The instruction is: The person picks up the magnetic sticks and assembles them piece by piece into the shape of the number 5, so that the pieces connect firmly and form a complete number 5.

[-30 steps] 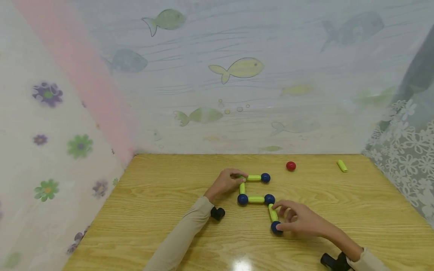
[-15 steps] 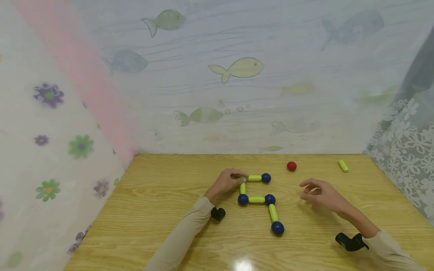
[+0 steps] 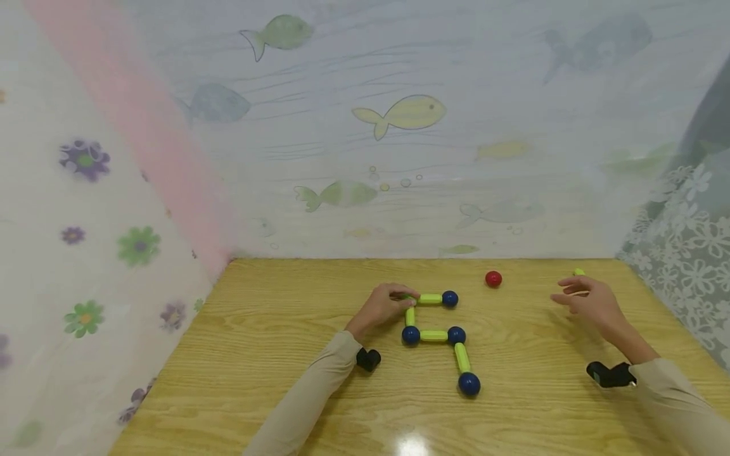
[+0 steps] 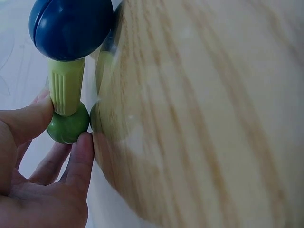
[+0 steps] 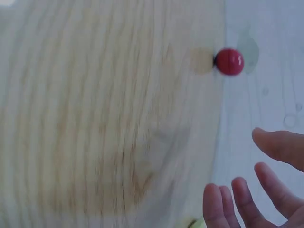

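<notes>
My left hand (image 3: 383, 310) pinches a green ball (image 4: 69, 127) at the back left corner of a chain of magnetic rods and balls. Thumb and fingertips are on the ball in the left wrist view, where a yellow-green rod (image 4: 66, 85) joins it to a blue ball (image 4: 71, 28). From that corner, yellow-green rods and blue balls run to a back ball (image 3: 450, 299) and a front ball (image 3: 469, 384). Over the table's right side, my right hand (image 3: 595, 307) has loosely spread fingers with nothing between them. A loose yellow-green rod (image 3: 579, 272) shows just behind it, mostly hidden.
A red ball (image 3: 493, 278) lies near the back edge of the wooden table (image 3: 274, 297), between the chain and the right hand. Patterned cloth (image 3: 399, 209) hangs behind the table. Dark wrist cameras (image 3: 610, 375) sit at both cuffs.
My right hand has left the front blue ball and rod and moved right and back to near the loose rod. The left hand stays on the green ball; the chain keeps its shape.
</notes>
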`<move>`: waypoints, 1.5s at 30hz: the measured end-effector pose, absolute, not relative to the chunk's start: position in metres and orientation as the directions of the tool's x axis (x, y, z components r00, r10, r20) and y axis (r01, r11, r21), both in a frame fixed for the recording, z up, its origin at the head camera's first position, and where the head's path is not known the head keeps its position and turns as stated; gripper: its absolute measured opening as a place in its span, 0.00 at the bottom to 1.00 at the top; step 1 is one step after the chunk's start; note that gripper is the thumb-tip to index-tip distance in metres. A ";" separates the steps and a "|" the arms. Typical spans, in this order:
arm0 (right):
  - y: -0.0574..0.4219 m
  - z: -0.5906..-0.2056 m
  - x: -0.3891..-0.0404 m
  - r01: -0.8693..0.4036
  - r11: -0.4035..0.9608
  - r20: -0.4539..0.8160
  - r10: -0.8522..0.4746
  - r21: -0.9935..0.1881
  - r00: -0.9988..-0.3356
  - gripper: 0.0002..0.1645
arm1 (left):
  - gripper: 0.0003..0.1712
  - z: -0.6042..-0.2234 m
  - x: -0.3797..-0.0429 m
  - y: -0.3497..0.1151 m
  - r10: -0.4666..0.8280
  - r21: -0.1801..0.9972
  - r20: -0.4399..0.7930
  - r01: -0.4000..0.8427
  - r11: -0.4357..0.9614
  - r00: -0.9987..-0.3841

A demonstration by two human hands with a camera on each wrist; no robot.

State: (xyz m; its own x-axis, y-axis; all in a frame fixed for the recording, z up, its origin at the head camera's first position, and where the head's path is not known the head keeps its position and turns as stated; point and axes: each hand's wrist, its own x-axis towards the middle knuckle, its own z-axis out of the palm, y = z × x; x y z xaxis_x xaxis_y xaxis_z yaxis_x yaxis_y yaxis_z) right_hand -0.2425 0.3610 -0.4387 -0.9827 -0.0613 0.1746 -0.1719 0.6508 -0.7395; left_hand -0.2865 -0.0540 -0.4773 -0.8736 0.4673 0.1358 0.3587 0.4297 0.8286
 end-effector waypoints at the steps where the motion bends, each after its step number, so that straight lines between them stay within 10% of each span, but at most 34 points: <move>1: 0.365 -0.439 -0.245 -0.163 0.672 0.185 -0.039 -0.722 -0.982 0.29 | 0.12 -0.477 -0.287 -0.054 0.467 0.828 0.138 0.360 0.429 -0.873; 15: 0.402 -0.456 -0.280 0.054 0.749 0.117 0.174 -0.661 -0.978 0.38 | 0.12 -0.478 -0.287 -0.054 0.470 0.839 0.133 0.352 0.415 -0.873; 24: 0.392 -0.470 -0.297 0.004 0.737 0.237 0.222 -0.675 -0.946 0.19 | 0.12 -0.481 -0.288 -0.052 0.466 0.847 0.130 0.342 0.408 -0.876; 45: 0.352 -0.438 -0.255 -0.191 0.673 0.152 -0.117 -0.715 -0.981 0.20 | 0.12 -0.482 -0.289 -0.054 0.462 0.868 0.125 0.323 0.378 -0.878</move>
